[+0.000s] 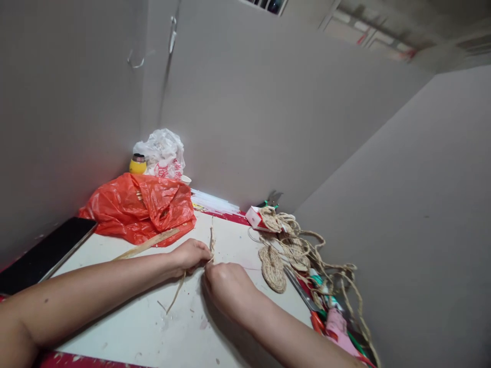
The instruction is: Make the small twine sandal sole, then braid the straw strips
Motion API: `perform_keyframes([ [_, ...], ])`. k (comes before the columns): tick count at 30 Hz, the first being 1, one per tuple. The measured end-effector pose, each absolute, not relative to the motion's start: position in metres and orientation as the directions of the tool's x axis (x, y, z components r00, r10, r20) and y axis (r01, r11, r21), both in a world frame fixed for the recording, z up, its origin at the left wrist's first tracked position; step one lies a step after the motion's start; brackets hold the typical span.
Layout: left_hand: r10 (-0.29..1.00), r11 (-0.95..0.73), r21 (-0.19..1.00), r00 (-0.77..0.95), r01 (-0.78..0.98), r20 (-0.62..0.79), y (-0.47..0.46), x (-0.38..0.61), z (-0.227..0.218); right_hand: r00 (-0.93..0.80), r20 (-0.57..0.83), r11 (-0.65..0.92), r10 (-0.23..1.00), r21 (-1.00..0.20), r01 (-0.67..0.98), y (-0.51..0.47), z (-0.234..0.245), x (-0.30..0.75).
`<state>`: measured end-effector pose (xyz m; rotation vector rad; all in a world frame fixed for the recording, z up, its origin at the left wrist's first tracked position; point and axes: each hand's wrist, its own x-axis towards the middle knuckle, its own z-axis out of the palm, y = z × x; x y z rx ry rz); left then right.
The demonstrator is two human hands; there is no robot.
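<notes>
Over the white board (126, 317), my left hand (193, 255) is closed, its fingertips pinching a thin straw-coloured plant fibre strand (212, 236). The strand rises upright from the fingers, and a loose fibre end (176, 295) trails below toward the board. My right hand (228, 286) is curled into a fist right beside the left one, with its fingertips at the same strand. The exact grip of its fingers is hidden behind the knuckles. Right of my hands lies a flat coiled piece of braided cord (272, 268).
More braided cord (303, 250) is heaped at the right, near scissors (307, 296) with orange handles. A red plastic bag (146, 209) and a flat straw strip (148, 244) lie at the left, beside a black phone-like slab (42, 253). White sticks (215, 202) lie along the back wall.
</notes>
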<state>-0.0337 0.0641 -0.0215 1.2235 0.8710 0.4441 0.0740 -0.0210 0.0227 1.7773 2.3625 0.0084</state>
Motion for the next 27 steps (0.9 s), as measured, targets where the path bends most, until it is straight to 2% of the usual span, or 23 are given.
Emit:
perform_keyframes([
  [7,0.629,0.385,0.908,0.672,0.166,-0.39,0.063,-0.035,-0.011,-0.382,-0.217,0.405,0.898,0.07,0.912,-0.027,0.014,0.072],
  [10,0.62,0.409,0.898,0.674,0.161,-0.402,0.065,-0.033,-0.011,-0.511,-0.209,0.521,0.834,-0.012,0.854,-0.031,0.025,0.076],
  [12,0.613,0.428,0.891,0.676,0.152,-0.41,0.067,-0.032,-0.009,-0.523,-0.209,0.503,0.826,-0.146,0.852,-0.03,0.039,0.084],
  [13,0.611,0.435,0.888,0.675,0.149,-0.413,0.067,-0.033,-0.008,-0.517,-0.189,0.462,0.835,-0.27,0.845,-0.028,0.046,0.09],
  [15,0.605,0.448,0.882,0.675,0.148,-0.421,0.068,-0.033,-0.006,-0.386,-0.034,0.293,0.922,-0.591,0.752,-0.019,0.056,0.107],
  [16,0.598,0.454,0.877,0.676,0.157,-0.43,0.069,-0.033,-0.005,-0.242,0.02,0.173,0.97,-0.755,0.632,-0.014,0.056,0.116],
  [17,0.591,0.459,0.873,0.677,0.165,-0.438,0.069,-0.034,-0.004,-0.065,0.011,0.04,0.998,-0.882,0.469,-0.008,0.055,0.125],
  [18,0.585,0.464,0.869,0.679,0.169,-0.444,0.07,-0.034,-0.003,0.102,-0.042,-0.069,0.994,-0.959,0.274,-0.003,0.051,0.133],
  [19,0.578,0.473,0.865,0.683,0.167,-0.447,0.071,-0.034,-0.004,0.218,-0.129,-0.15,0.967,-0.985,0.084,0.002,0.045,0.138],
  [21,0.571,0.492,0.859,0.691,0.144,-0.443,0.073,-0.034,-0.006,0.247,-0.219,-0.215,0.944,-0.976,-0.042,0.008,0.031,0.143],
  [24,0.574,0.515,0.852,0.699,0.097,-0.426,0.075,-0.035,-0.01,0.14,-0.307,-0.291,0.941,-0.949,-0.124,0.011,0.014,0.135],
  [27,0.597,0.489,0.87,0.7,0.071,-0.392,0.076,-0.036,-0.012,-0.056,-0.381,-0.385,0.923,-0.908,-0.164,0.012,0.003,0.125],
])
